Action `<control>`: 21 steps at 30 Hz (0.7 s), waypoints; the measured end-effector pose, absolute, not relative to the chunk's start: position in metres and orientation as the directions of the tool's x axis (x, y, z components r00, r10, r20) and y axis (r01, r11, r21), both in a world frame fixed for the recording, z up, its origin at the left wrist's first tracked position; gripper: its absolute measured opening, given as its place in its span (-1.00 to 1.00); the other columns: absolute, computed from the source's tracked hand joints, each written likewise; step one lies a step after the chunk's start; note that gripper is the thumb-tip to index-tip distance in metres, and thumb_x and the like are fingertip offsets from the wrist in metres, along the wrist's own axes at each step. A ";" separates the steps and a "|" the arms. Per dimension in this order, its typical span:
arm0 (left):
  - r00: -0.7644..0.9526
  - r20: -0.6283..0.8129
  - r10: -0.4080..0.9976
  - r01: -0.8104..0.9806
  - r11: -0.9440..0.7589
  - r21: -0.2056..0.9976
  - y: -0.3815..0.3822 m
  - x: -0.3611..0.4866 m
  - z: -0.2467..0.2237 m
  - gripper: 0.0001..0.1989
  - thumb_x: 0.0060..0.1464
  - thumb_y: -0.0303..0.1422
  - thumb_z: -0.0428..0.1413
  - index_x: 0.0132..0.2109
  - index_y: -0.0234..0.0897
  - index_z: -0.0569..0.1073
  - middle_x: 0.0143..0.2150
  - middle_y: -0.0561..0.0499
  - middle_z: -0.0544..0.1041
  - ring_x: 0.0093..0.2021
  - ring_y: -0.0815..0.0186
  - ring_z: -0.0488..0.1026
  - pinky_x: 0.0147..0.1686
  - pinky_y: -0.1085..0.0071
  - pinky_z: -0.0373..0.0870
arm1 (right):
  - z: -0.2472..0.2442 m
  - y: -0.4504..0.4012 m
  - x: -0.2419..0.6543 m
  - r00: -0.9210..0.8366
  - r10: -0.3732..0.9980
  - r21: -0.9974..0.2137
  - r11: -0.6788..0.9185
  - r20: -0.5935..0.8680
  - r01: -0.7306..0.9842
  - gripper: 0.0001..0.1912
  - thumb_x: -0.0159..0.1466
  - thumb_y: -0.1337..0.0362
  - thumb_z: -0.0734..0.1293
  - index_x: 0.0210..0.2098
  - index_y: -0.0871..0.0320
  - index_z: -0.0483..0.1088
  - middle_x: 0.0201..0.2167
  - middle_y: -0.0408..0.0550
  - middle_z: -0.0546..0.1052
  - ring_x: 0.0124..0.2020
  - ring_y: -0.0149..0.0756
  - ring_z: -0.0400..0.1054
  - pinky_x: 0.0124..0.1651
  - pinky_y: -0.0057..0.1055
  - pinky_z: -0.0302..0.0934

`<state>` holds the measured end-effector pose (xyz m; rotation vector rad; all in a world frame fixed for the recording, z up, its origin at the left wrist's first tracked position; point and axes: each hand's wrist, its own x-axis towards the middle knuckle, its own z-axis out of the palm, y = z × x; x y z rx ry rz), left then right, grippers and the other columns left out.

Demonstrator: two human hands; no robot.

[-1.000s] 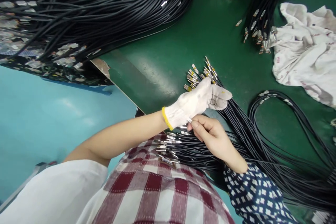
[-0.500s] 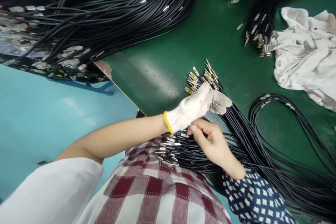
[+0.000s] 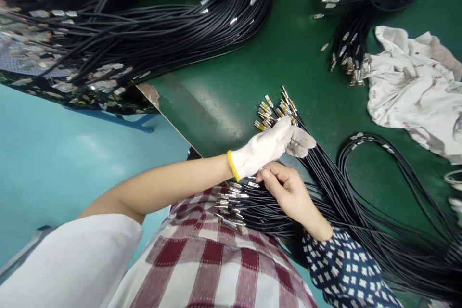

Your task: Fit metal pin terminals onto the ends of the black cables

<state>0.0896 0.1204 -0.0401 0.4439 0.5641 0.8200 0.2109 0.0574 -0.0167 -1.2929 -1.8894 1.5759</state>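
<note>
My left hand (image 3: 279, 139) wears a white glove with a yellow cuff. Its grey-coated fingers are curled together over the black cable bundle (image 3: 327, 173); what they hold is hidden. Just below the glove, my bare right hand (image 3: 288, 190) pinches a small silvery piece (image 3: 260, 170) between thumb and index finger. Silver connectors with yellow marks (image 3: 266, 114) fan out above the glove. A second group of silver connectors (image 3: 233, 199) lies at the table edge, against the checked apron, with its black cables passing under my right hand.
Thick coils of black cable (image 3: 173, 29) cover the green table (image 3: 216, 101) at upper left. More cables with connectors (image 3: 352, 57) lie at upper right, beside a crumpled white cloth (image 3: 415, 91). A looped cable bundle (image 3: 382, 142) rests at right.
The view has shifted slightly, so the cloth and the far cables appear lower and the cloth further left. Both hands keep nearly the same pose and grip.
</note>
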 end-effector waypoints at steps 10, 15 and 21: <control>0.284 -0.081 0.955 -0.004 0.086 0.996 0.091 0.022 -0.010 -0.55 0.37 -0.11 -0.17 -0.17 -0.28 0.51 -0.15 -0.08 0.57 -0.12 0.21 0.49 0.05 0.20 0.38 | -0.005 0.045 0.221 -0.428 0.903 -0.730 0.278 -0.023 0.624 -0.76 0.42 0.26 0.27 0.01 0.17 0.48 -0.11 0.11 0.52 -0.07 -0.08 0.42 0.02 -0.13 0.31; 0.492 0.197 0.848 0.623 -0.501 0.601 0.038 0.008 -0.016 -0.72 0.35 -0.26 -0.05 -0.01 -0.29 0.48 -0.01 -0.12 0.54 0.03 0.12 0.41 0.12 0.10 0.28 | 0.005 0.037 0.231 -0.664 0.732 -0.714 0.383 -0.152 0.586 -0.79 0.45 0.29 0.22 -0.12 0.10 0.50 -0.24 -0.04 0.57 -0.22 -0.21 0.45 -0.10 -0.26 0.35; 0.728 0.012 0.686 0.608 -0.654 0.450 0.018 0.016 -0.011 -0.73 0.32 -0.20 -0.03 -0.20 -0.25 0.46 -0.28 -0.02 0.49 -0.25 0.16 0.39 -0.20 0.13 0.31 | -0.007 0.075 0.243 -0.391 0.909 -0.265 0.416 0.144 0.870 -0.83 0.39 0.23 0.33 -0.14 0.17 0.52 -0.18 0.07 0.58 -0.16 -0.08 0.41 -0.14 -0.22 0.26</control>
